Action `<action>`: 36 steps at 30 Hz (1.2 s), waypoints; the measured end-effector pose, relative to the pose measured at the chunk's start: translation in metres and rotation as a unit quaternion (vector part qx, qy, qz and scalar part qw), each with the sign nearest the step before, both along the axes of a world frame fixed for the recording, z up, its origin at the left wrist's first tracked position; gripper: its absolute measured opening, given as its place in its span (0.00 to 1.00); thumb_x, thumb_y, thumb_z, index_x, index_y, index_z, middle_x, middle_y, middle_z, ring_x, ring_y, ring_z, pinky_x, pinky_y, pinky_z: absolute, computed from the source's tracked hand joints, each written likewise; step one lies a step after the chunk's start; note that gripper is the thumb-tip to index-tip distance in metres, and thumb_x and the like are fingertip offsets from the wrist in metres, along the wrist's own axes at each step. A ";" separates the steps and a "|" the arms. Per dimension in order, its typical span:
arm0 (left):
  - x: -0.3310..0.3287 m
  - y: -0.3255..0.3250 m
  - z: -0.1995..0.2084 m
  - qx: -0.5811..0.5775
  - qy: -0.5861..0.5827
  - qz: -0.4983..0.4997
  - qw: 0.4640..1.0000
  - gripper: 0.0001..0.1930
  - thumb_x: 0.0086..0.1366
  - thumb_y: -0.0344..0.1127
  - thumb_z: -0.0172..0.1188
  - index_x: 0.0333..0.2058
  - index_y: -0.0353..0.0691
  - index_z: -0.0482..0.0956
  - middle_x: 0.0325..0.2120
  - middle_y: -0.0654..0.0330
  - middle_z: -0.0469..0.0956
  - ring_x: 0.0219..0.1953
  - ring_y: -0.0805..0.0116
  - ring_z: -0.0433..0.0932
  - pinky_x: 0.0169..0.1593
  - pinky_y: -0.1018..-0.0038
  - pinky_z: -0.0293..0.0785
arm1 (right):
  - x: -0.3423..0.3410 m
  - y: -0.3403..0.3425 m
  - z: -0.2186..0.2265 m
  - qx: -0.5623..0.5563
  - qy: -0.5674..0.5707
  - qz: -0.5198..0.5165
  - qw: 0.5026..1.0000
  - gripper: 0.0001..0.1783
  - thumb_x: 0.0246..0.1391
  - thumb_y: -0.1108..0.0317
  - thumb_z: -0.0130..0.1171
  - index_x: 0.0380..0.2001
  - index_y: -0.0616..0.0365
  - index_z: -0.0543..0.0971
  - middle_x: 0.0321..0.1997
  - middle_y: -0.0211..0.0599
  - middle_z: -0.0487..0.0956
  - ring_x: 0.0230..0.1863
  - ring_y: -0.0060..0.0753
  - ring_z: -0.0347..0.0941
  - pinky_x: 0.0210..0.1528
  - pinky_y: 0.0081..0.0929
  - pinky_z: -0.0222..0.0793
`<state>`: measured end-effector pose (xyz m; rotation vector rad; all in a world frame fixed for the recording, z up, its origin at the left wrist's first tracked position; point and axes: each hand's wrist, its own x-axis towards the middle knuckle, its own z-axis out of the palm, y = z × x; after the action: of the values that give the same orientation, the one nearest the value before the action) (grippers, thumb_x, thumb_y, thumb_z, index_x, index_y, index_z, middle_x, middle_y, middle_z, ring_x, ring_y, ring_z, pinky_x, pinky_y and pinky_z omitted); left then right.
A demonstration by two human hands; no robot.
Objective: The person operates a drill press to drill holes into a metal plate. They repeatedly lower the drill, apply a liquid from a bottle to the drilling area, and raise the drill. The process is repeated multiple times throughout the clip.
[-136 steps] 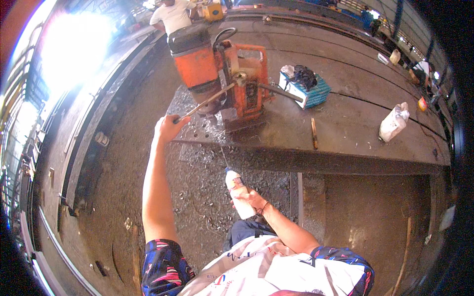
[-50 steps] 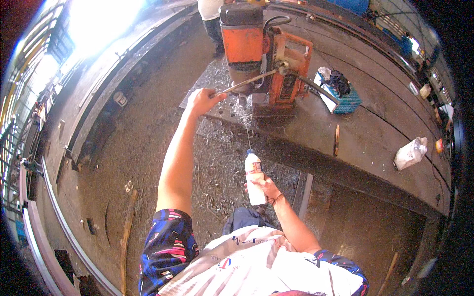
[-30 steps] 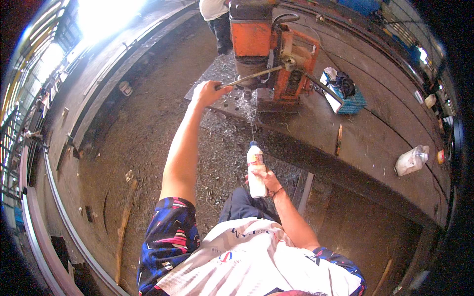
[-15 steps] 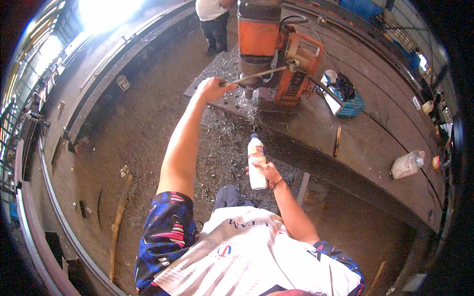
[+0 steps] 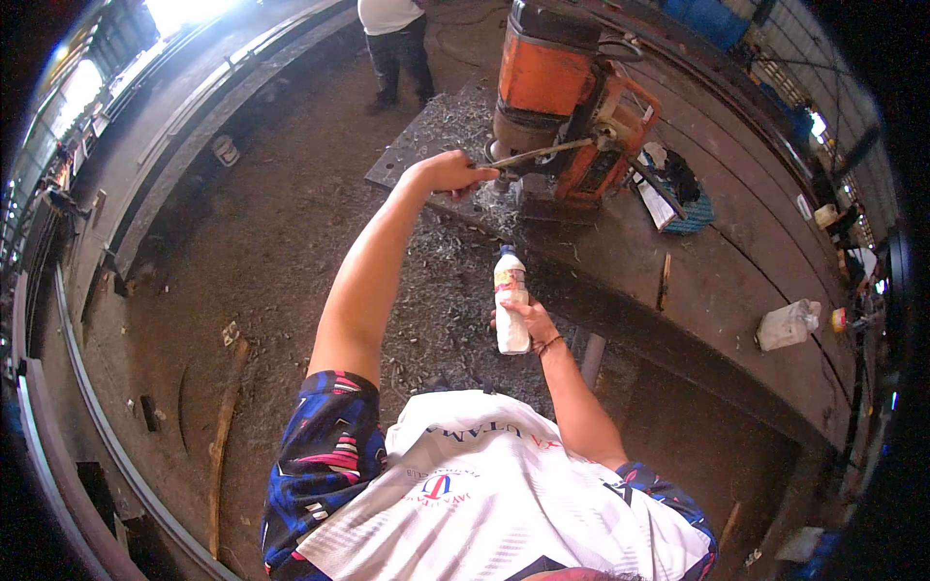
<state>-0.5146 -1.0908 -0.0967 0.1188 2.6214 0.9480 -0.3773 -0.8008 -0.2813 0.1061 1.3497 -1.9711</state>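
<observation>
An orange and black magnetic drill [image 5: 547,77] stands on a dark steel beam [image 5: 620,237]. My left hand [image 5: 449,174], arm stretched far forward, is closed around the end of the drill's long feed lever [image 5: 550,152]. In my right hand [image 5: 530,324] I grip a white plastic bottle [image 5: 511,300] with a dark cap, held upright in front of the beam. The bottle's top points toward the drill's lower end, with a gap between them. Metal shavings [image 5: 499,198] lie around the base of the drill, whose cutting tip is hard to make out.
Beside the drill rests a blue bundle [image 5: 690,215] with dark cloth and white sheets. A whitish jug [image 5: 788,325] and a thin wooden strip [image 5: 665,281] lie farther right. Another person [image 5: 395,48] stands beyond the plate. Shavings litter the floor [image 5: 426,290].
The view has shifted, with the drill now farther right. A thin streak above the bottle's tip no longer shows. Both hands keep their holds; my left hand sits nearer the drill's lower end.
</observation>
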 end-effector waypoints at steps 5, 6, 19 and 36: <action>0.001 0.001 -0.009 -0.012 0.071 -0.007 0.997 0.38 0.60 0.74 0.53 0.24 0.38 0.83 0.17 0.57 0.80 0.28 0.62 0.83 0.38 0.63 0.78 | 0.003 -0.011 0.007 0.009 -0.037 -0.001 0.999 0.23 0.54 0.64 0.64 0.49 0.66 0.73 0.37 0.49 0.83 0.33 0.42 0.84 0.33 0.37 0.82; 0.003 0.003 -0.012 -0.003 0.086 0.003 0.996 0.37 0.60 0.73 0.53 0.24 0.38 0.83 0.17 0.57 0.80 0.28 0.61 0.84 0.39 0.63 0.78 | 0.005 -0.012 0.007 0.016 -0.045 -0.003 0.999 0.23 0.54 0.63 0.64 0.49 0.67 0.73 0.37 0.49 0.83 0.33 0.42 0.84 0.33 0.38 0.83; 0.009 0.005 -0.027 0.000 0.219 0.026 0.975 0.39 0.60 0.73 0.53 0.30 0.34 0.82 0.21 0.46 0.80 0.31 0.48 0.83 0.39 0.55 0.76 | 0.010 -0.026 0.019 0.057 -0.025 -0.011 0.998 0.23 0.55 0.62 0.63 0.49 0.66 0.74 0.37 0.49 0.84 0.33 0.40 0.84 0.33 0.38 0.83; 0.014 0.008 -0.020 -0.031 0.194 0.063 0.979 0.38 0.57 0.73 0.56 0.32 0.35 0.84 0.30 0.44 0.82 0.41 0.44 0.82 0.44 0.55 0.76 | -0.004 -0.027 0.003 0.040 -0.013 -0.018 0.999 0.24 0.54 0.62 0.65 0.49 0.65 0.74 0.37 0.46 0.83 0.33 0.39 0.83 0.34 0.36 0.82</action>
<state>-0.5002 -1.0826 -0.1172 0.1364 3.0456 0.9648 -0.3809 -0.8278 -0.2786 0.1945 1.4176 -1.9385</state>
